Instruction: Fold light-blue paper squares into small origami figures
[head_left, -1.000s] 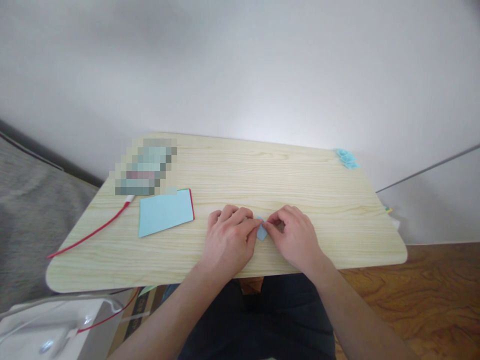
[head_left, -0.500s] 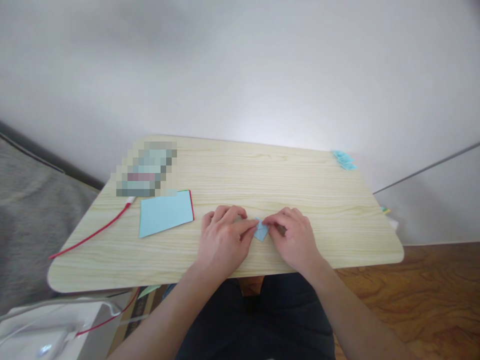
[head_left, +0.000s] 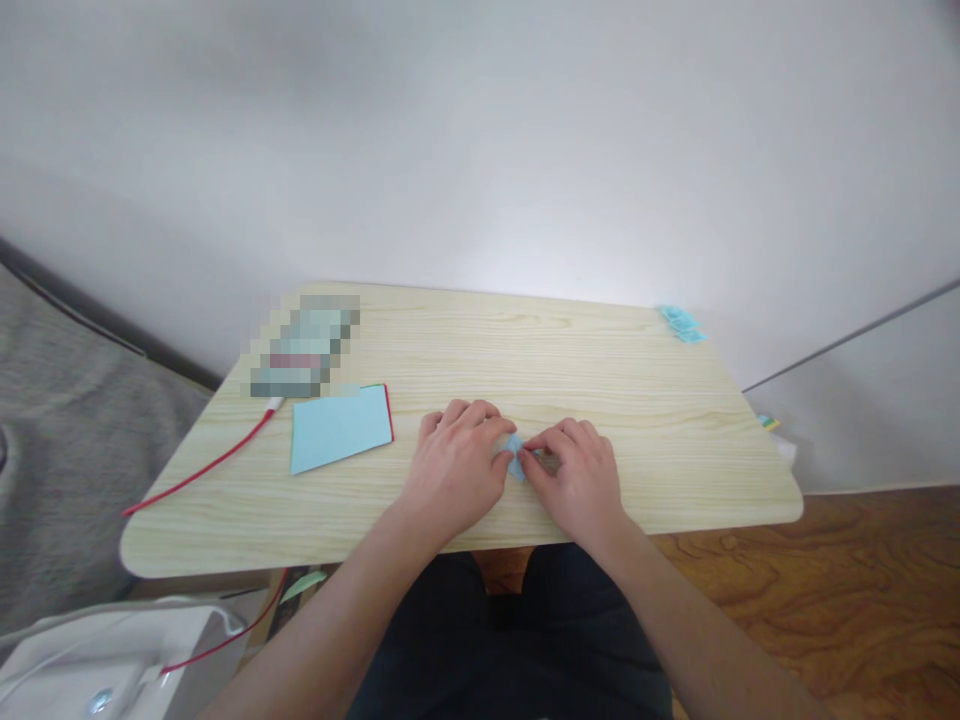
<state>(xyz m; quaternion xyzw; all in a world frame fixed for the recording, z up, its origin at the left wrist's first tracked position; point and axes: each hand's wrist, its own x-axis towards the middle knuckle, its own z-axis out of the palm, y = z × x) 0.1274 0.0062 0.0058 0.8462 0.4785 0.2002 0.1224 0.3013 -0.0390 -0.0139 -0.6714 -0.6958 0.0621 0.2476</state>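
A small folded piece of light blue paper [head_left: 515,457] lies on the table near its front edge, between my two hands. My left hand [head_left: 463,462] grips it from the left, with thumb and forefinger at its edge. From the right, my right hand [head_left: 574,472] pinches its other side between thumb and fingertips. The fingers cover part of the paper, so its full shape is hidden.
Left of my hands lies a stack of light blue paper [head_left: 341,430] with a red edge showing. Behind it is a blurred-out phone-like device [head_left: 306,345] with a red cable [head_left: 202,468]. Several folded blue paper pieces [head_left: 681,324] sit at the table's [head_left: 465,350] back right corner.
My left thumb and forefinger have spread apart around the paper's left side. My right fingertips have moved slightly left and lower on it. The whole view has shifted a little.
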